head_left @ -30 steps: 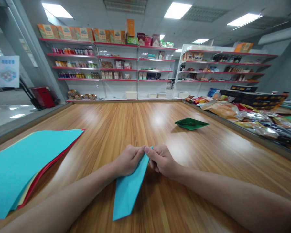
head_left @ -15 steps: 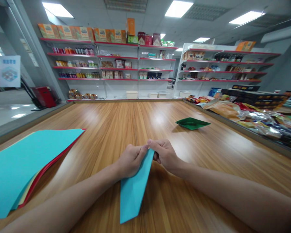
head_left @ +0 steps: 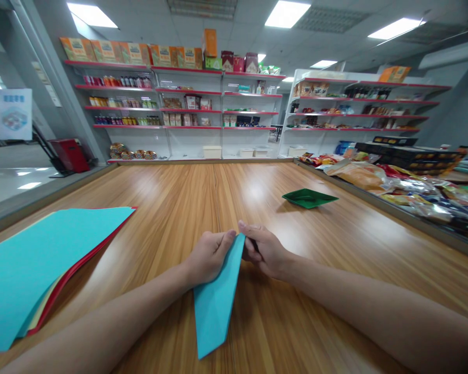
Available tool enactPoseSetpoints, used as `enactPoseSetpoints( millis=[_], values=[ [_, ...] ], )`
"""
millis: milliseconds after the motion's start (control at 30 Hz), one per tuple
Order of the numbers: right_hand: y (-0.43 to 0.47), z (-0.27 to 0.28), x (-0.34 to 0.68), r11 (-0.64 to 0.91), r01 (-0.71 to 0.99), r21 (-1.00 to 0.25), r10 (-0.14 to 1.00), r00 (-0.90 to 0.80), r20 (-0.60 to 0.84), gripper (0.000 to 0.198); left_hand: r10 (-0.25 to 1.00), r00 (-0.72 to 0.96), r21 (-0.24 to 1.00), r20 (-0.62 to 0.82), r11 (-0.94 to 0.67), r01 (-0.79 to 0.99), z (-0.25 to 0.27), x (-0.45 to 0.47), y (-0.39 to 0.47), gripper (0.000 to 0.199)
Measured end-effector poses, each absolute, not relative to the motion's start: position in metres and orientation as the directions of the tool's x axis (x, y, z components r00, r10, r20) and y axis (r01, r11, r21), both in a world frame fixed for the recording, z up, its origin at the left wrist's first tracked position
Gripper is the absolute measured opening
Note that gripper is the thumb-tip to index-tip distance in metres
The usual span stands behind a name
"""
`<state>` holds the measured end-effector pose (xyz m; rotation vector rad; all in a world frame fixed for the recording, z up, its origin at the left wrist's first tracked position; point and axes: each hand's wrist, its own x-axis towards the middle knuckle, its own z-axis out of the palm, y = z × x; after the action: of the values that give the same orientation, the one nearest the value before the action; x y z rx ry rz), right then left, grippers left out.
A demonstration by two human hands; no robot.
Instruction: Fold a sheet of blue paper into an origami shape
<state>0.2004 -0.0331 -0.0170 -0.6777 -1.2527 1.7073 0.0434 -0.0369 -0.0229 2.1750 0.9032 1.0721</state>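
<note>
A folded strip of light-blue paper (head_left: 217, 311) slants up from near me, its far tip between my hands and its near end angled. My left hand (head_left: 209, 255) is closed on the paper's left side, thumb lying along the upper part. At the far tip, my right hand (head_left: 265, 250) is closed against the right edge, its fingers curled partly behind the paper and its thumb raised just above the tip. Farther off to the right lies a folded green paper piece (head_left: 310, 198), shaped like a shallow pointed boat.
Light-blue, cream and red sheets (head_left: 50, 259) lie stacked at the left of the wooden table (head_left: 171, 192). Packaged snacks (head_left: 413, 192) are heaped beyond the raised right edge. Stocked shelves (head_left: 191, 109) stand behind the table.
My right thumb has lifted off the paper's tip, and the right hand has opened slightly. The paper's near end has swung a little to the right.
</note>
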Motion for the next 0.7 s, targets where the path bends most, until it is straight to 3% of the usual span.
enactPoseSetpoints(
  millis=[100,267,467,700],
  values=[
    [-0.035,-0.021,0.200,0.018,-0.290,-0.957,0.890,-0.432,0.148,0.062,0.762,0.472,0.732,0.444,-0.612,0.299,-0.022,0.044,-0.039,0.056],
    [-0.044,-0.023,0.200,0.207,-0.025,-0.978,0.848,-0.494,0.192,0.062,0.787,0.495,0.804,0.369,-0.537,0.255,-0.022,0.044,-0.039,0.062],
    [-0.052,-0.017,0.203,0.320,0.045,-0.946,0.802,-0.545,0.245,0.065,0.751,0.563,0.816,0.345,-0.536,0.215,-0.019,0.042,-0.041,0.067],
    [-0.054,-0.019,0.203,0.360,0.140,-0.922,0.780,-0.588,0.216,0.063,0.825,0.370,0.761,0.428,-0.549,0.345,-0.024,0.044,-0.041,0.058]
  ],
)
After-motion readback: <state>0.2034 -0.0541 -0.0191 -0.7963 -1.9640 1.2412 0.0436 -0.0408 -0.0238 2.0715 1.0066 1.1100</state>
